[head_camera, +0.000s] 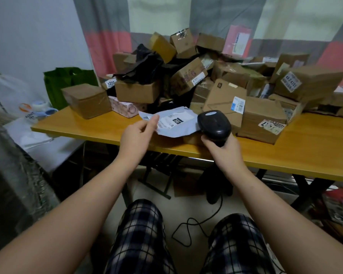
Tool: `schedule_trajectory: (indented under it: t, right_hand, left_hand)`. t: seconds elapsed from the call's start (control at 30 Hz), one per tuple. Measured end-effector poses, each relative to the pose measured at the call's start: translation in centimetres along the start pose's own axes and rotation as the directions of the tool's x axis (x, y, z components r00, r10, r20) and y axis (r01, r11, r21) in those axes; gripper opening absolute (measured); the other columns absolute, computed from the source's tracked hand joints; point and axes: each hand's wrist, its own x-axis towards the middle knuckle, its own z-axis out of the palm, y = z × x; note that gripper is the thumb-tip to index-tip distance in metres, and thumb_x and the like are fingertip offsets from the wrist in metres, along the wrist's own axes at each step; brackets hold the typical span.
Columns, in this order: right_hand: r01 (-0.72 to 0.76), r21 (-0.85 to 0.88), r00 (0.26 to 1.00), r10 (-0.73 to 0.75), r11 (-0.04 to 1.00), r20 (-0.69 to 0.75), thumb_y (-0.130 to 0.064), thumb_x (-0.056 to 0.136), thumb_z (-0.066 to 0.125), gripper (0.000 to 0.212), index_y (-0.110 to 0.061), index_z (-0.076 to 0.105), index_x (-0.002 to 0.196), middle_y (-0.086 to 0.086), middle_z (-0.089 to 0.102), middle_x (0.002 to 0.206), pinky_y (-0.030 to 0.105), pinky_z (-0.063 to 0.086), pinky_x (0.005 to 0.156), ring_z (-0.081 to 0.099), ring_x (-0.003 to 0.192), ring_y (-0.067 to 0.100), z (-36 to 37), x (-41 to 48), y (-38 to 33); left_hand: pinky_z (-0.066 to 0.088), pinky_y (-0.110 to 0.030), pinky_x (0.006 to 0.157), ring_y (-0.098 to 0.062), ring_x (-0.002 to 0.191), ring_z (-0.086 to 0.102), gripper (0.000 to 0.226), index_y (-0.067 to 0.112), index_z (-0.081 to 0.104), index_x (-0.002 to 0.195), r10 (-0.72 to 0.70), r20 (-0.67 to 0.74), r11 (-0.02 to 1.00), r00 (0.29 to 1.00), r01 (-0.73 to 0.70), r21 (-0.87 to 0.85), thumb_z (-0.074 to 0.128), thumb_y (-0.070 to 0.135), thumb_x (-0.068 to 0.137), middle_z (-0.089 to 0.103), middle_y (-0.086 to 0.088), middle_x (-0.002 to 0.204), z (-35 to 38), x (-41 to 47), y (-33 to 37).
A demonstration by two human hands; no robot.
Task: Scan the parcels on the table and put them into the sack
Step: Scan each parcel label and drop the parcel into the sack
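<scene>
A flat grey poly-mailer parcel (174, 123) with a white label lies near the front of the yellow table (305, 155). My left hand (138, 135) reaches to its left edge, fingers loosely extended and touching the corner. My right hand (222, 149) grips the handle of a black barcode scanner (214, 123), whose head sits right over the mailer's right side. Behind them a heap of several cardboard parcels (226, 76) covers the table. A silvery woven sack (14, 175) hangs at my left.
A single brown box (87, 99) stands at the table's left end, beside a green bag (67, 82) and white bags (18, 107). The scanner cable (188, 228) trails on the floor between my knees. Clutter lies at the lower right under the table.
</scene>
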Motion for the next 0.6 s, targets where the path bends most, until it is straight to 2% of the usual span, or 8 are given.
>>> schedule_trajectory:
  t: [0.1,0.17,0.2,0.27,0.33,0.4,0.5,0.6]
  right_hand:
    - [0.001,-0.013,0.999,0.000,1.000,0.040,-0.032,0.082,0.073,0.047,-0.017,0.058,0.125,0.001,0.061,0.121,0.033,0.045,0.099,0.054,0.115,0.015,0.8,0.2,-0.5]
    - [0.031,0.029,0.998,-0.033,0.999,0.049,-0.031,0.082,0.074,0.045,-0.020,0.060,0.123,-0.003,0.063,0.117,0.027,0.044,0.094,0.055,0.113,0.013,1.2,0.5,-1.3]
    - [0.047,0.056,0.998,-0.049,0.997,0.045,-0.030,0.081,0.075,0.044,-0.019,0.061,0.122,-0.004,0.064,0.114,0.024,0.044,0.089,0.057,0.110,0.012,1.3,0.6,-1.7]
    - [0.065,0.105,0.997,-0.070,0.992,0.039,-0.028,0.080,0.076,0.042,-0.018,0.064,0.119,-0.005,0.067,0.108,0.019,0.044,0.082,0.060,0.105,0.011,1.7,0.8,-2.4]
    - [0.076,0.146,0.996,-0.083,0.986,0.039,-0.025,0.080,0.077,0.038,-0.020,0.065,0.116,-0.007,0.069,0.104,0.015,0.044,0.077,0.061,0.100,0.009,1.8,1.1,-3.1]
    - [0.077,0.189,0.994,-0.090,0.979,0.061,-0.024,0.080,0.077,0.038,-0.025,0.064,0.115,-0.009,0.068,0.107,0.019,0.045,0.080,0.061,0.101,0.005,1.7,1.4,-3.9]
    - [0.081,0.256,0.989,-0.110,0.963,0.103,-0.022,0.078,0.079,0.049,-0.022,0.061,0.123,-0.010,0.067,0.115,0.018,0.046,0.086,0.059,0.107,-0.001,1.5,1.9,-5.0]
    - [0.084,0.295,0.982,-0.129,0.952,0.136,-0.014,0.075,0.080,0.056,-0.016,0.059,0.126,-0.006,0.067,0.118,0.018,0.049,0.089,0.060,0.111,0.006,1.4,2.0,-5.5]
  left_hand:
    - [0.039,-0.027,0.060,-0.015,0.070,0.051,0.021,0.010,0.062,0.079,-0.021,0.001,0.998,1.000,0.021,0.058,0.068,0.029,0.087,0.057,0.000,0.073,-0.4,2.2,0.6]
    - [0.039,-0.019,0.060,-0.015,0.082,0.053,0.007,0.012,0.057,0.088,0.055,0.029,0.989,0.998,-0.058,0.135,0.062,0.008,0.087,0.057,0.002,0.087,-0.6,3.3,1.4]
    - [0.039,-0.015,0.063,-0.014,0.088,0.053,0.013,0.014,0.055,0.094,0.121,0.044,0.978,0.992,-0.127,0.165,0.058,0.003,0.088,0.056,0.003,0.093,-0.8,3.8,1.9]
    - [0.041,-0.018,0.075,-0.011,0.096,0.053,0.021,0.016,0.051,0.105,0.246,0.039,0.954,0.968,-0.249,0.166,0.054,0.001,0.090,0.055,0.006,0.099,-1.3,4.6,3.2]
    - [0.043,-0.017,0.079,-0.006,0.096,0.056,0.022,0.019,0.049,0.108,0.312,-0.030,0.946,0.950,-0.307,0.107,0.056,0.007,0.091,0.059,0.012,0.095,-1.9,5.4,4.6]
    - [0.044,-0.013,0.079,-0.004,0.091,0.060,0.020,0.021,0.049,0.106,0.344,-0.112,0.939,0.932,-0.344,0.025,0.060,0.012,0.091,0.061,0.017,0.088,-2.6,5.8,5.7]
    - [0.048,-0.020,0.084,-0.007,0.092,0.060,0.014,0.018,0.053,0.099,0.410,-0.201,0.906,0.890,-0.423,-0.027,0.062,0.010,0.091,0.059,0.014,0.090,-3.3,5.9,6.9]
    - [0.047,-0.019,0.083,-0.005,0.090,0.058,0.020,0.024,0.052,0.090,0.406,-0.209,0.894,0.890,-0.434,-0.112,0.062,0.006,0.090,0.058,0.011,0.089,-3.6,5.6,7.6]
